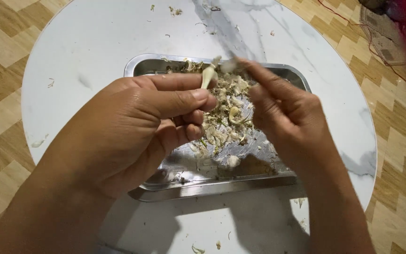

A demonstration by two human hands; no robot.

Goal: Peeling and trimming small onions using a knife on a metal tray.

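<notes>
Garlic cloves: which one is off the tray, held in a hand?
The pale clove pinched in the left hand above the steel tray. The other cloves lie among the peelings in the tray; the right hand is blurred.

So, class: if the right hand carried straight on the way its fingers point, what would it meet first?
Probably the pale garlic clove pinched in the left hand; the right hand points up-left at it, though depth is unclear.

The tray point(287, 73) is polished metal, shiny and reflective. The round desk point(95, 42) looks like smooth white marble with grey veins. The floor point(1, 51) is matt wood parquet. The peels point(222, 117) look dry and papery.
</notes>
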